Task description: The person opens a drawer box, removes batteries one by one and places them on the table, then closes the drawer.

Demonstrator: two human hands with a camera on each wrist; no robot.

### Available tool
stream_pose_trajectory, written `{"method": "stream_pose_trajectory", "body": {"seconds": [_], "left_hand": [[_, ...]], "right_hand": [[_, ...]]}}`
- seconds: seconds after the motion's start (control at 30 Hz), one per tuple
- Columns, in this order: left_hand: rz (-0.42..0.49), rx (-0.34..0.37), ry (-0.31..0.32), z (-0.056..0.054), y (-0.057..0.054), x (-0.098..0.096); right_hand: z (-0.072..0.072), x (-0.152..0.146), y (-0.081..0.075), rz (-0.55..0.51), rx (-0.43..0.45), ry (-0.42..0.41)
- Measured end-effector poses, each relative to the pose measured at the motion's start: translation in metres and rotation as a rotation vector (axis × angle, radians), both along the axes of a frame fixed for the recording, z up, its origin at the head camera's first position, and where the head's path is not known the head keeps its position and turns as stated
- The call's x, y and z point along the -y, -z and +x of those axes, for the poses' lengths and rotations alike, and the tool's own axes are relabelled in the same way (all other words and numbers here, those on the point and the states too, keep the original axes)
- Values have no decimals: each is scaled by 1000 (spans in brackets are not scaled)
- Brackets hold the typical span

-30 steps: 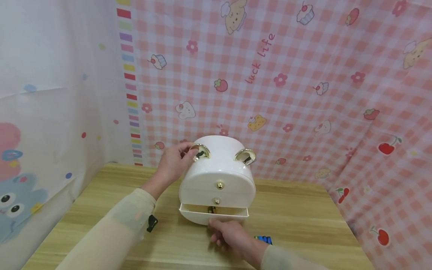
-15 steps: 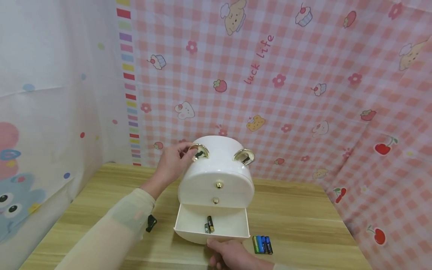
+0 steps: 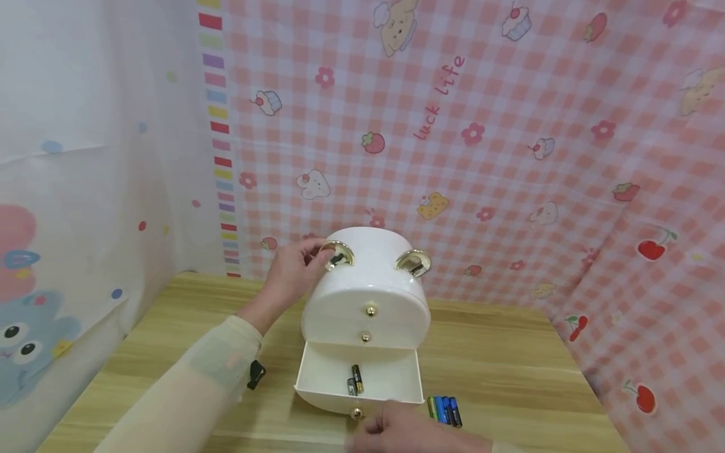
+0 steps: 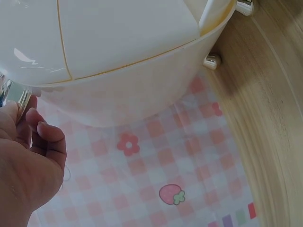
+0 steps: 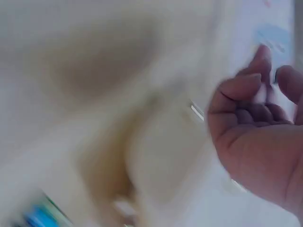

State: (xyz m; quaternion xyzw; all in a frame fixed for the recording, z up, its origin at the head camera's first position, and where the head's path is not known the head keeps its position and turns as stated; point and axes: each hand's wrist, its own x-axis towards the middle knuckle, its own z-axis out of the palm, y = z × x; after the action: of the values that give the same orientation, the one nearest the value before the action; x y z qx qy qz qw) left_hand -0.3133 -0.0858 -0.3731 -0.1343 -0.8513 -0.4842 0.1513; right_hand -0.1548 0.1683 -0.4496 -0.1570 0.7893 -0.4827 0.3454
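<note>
- Left grip (image 3: 294, 267): thumb and fingers pinch the gold ear (image 3: 340, 253) on the left side of the white box (image 3: 365, 302).
- Right grip (image 3: 393, 431): fingers loosely bent, with a gap at the tips in the right wrist view; blurred in the head view. I cannot tell whether it touches the drawer front.
- Drawer (image 3: 393, 377): the lowest one, pulled out, just beyond the right grip; its knob (image 3: 356, 413) shows just left of that grip.
- Two batteries (image 3: 357, 379): side by side in the drawer, beyond and left of the right grip.
- Battery row (image 3: 444, 411): four on the wooden surface (image 3: 498, 365), just right of the right grip.
- Black clip (image 3: 256, 374): on the surface, nearer the person than the left grip, beside the sleeve (image 3: 221, 358).
</note>
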Motion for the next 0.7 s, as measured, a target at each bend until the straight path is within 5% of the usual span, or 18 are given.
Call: {"method": "stream_pose_trajectory", "body": {"seconds": [0.13,0.23,0.33,0.5,0.7], "left_hand": [[11,0,4,0,0,-3],[12,10,-3,1,0,-3],[4,14,-1,2,-2,-2],[5,8,-1,1,0,-3],[12,1,-3,1,2,-3]], "right_hand": [[-27,-5,-31,-37,-442,-99],[-46,-4,-34,135,-783,-173],[-60,1,-27,333,-1005,-283],[-73,10,-8,492,-1090,-390],[-80,17,9,619,-1113,-424]]}}
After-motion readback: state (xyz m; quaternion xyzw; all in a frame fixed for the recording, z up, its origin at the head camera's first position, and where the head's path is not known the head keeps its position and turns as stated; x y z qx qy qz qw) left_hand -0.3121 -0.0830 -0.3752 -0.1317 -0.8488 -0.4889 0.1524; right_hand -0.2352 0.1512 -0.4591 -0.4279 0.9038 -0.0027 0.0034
